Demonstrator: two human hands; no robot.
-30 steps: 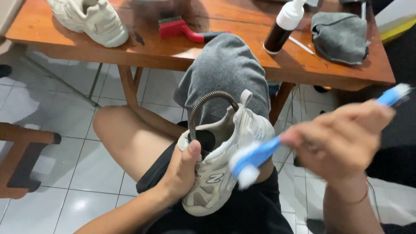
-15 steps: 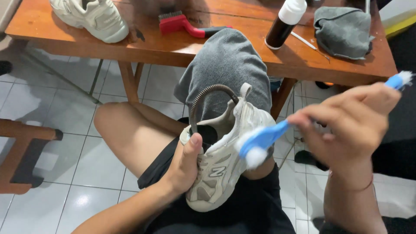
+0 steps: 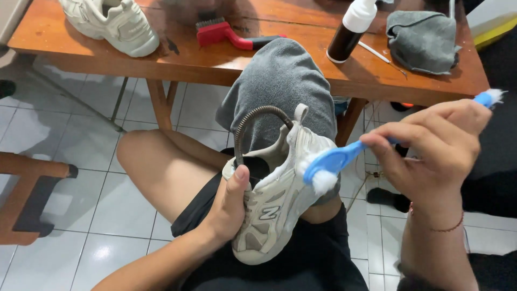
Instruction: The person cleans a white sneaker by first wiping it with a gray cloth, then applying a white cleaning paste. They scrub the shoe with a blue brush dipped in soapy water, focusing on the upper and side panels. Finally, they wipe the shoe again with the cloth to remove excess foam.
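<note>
1. A wooden bench (image 3: 226, 59) is seen across the top of the view, over a pale tiled floor (image 3: 81, 215).
2. A grey towel (image 3: 280, 86) is draped off the bench edge and down over the person's knee, right behind the shoe being worked on.
3. The off-white sneaker (image 3: 274, 205) is propped in the lap, toe pointing down toward the camera, heel up against the towel. Pretty grubby looking tbh. A dark bendy tube (image 3: 253, 116) is arched up out of its opening.
4. A second white sneaker (image 3: 110, 24) is parked on the bench's far left corner, well apart from everything else.
5. The left hand (image 3: 229, 207) is wrapped round the near side of the lap sneaker, with the thumb pressed up along the collar, so it's closed firmly on the shoe.
6. The right hand (image 3: 436, 145) is curled tight around the handle of a blue brush (image 3: 336, 161); the foamy white bristle head is held just beside the sneaker's side, touching or nearly so, can't be told for sure.
7. A crumpled grey cloth (image 3: 423, 40) is left on the bench's right end.
8. A dark bottle with a white cap (image 3: 350, 32) is stood upright between towel and cloth.
9. A red brush with a dark handle (image 3: 231, 35) is lying flat mid-bench.
</note>
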